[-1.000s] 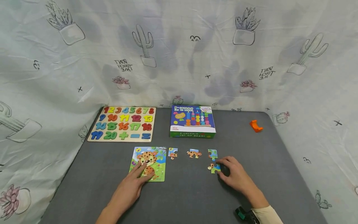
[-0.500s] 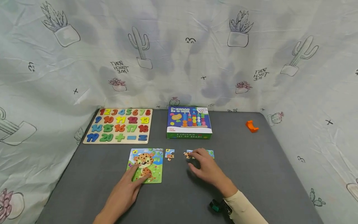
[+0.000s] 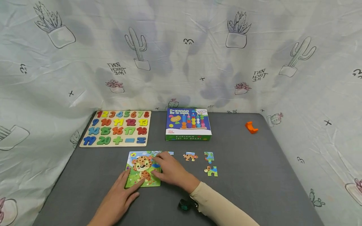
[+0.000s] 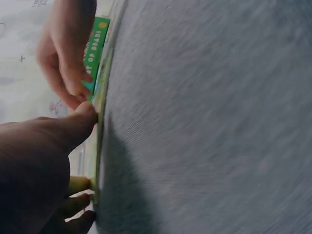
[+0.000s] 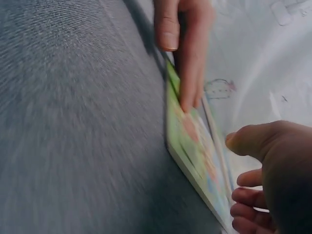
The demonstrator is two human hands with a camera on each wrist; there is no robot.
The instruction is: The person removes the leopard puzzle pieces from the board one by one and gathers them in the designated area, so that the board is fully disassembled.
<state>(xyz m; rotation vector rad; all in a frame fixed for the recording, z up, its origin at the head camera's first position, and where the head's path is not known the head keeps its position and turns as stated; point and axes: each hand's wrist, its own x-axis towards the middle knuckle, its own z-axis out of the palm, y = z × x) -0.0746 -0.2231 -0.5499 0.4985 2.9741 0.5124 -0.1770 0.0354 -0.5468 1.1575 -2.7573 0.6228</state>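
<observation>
Cactus-print cloth hangs behind and around a grey felt-covered desk. On its near middle lies a leopard puzzle board, and both hands are on it. The left hand lies flat with straight fingers pressing the board's near left corner; the left wrist view shows its thumb against the board's edge. The right hand rests over the board's right half, fingers bent down onto the picture. It seems to be pressing a puzzle piece into the upper right area, though the piece itself is hidden beneath the fingers, so whether it pinches one I cannot tell.

Three loose puzzle pieces wait just right of the board: a leopard-spotted piece, a green and blue piece, and another piece nearer the person.

Judged from this, the step in hand is seating a piece in the board. The next move would call for a steady board and a reach right to the spotted piece, then turning it to match its gap.

Farther back sit a number puzzle board, a bead-stacker box and a small orange block.
</observation>
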